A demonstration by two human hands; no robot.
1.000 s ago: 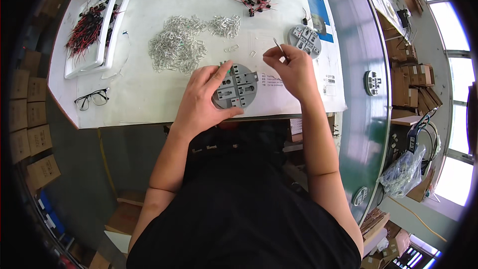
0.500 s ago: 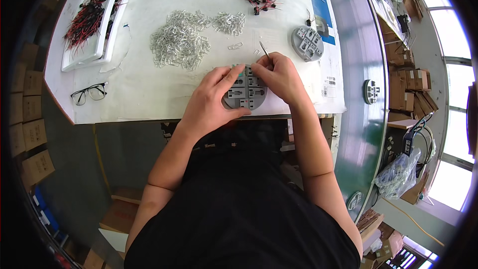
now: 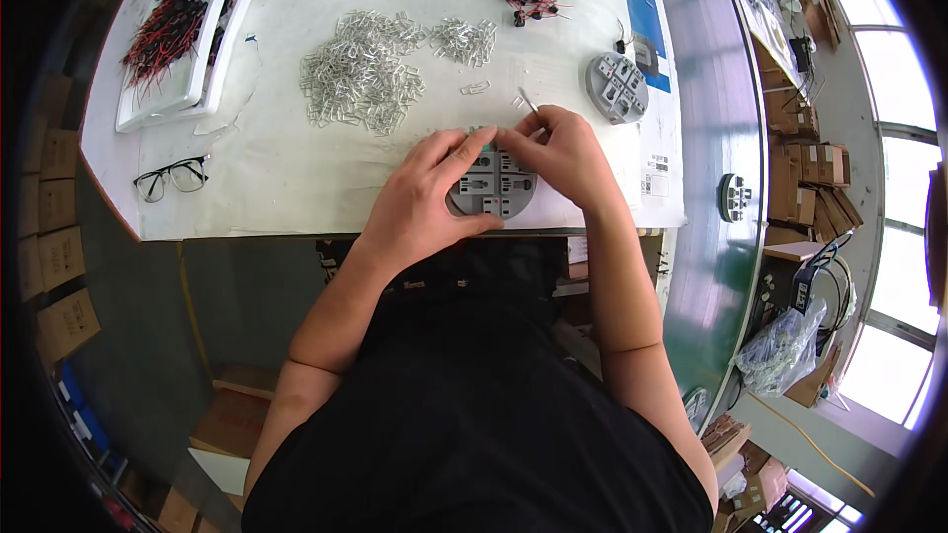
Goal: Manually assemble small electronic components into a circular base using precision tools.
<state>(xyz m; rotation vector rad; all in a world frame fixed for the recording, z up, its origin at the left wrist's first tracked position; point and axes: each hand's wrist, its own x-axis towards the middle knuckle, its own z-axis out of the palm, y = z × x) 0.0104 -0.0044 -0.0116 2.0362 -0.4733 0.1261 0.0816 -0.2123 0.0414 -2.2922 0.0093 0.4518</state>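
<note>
On the near edge of the table lies a round grey fixture [image 3: 504, 185] with raised blocks and slots. My left hand [image 3: 423, 190] grips its left side, thumb along the near rim and fingers at the far edge. My right hand [image 3: 561, 156] is closed in a pinch around a thin, pointed metal tool [image 3: 530, 102], whose tip sticks out away from me. Its fingertips meet those of my left hand at the fixture's far edge and hide what lies beneath. Beyond the hands are a large pile of silver wire clips [image 3: 355, 74] and a smaller clip pile [image 3: 464, 41].
Black parts with red wires fill white foam trays [image 3: 202, 89] at left; more wired parts [image 3: 531, 2] lie at the back. Eyeglasses [image 3: 173, 179] rest at front left. A second grey fixture [image 3: 617, 89] stands at right. Beyond, a green conveyor [image 3: 706, 237] carries another fixture [image 3: 735, 198].
My view has shifted slightly. Both hands stay at the fixture, with the tool's tip showing a little less above my right hand. The conveyor's fixture has moved nearer to me.
</note>
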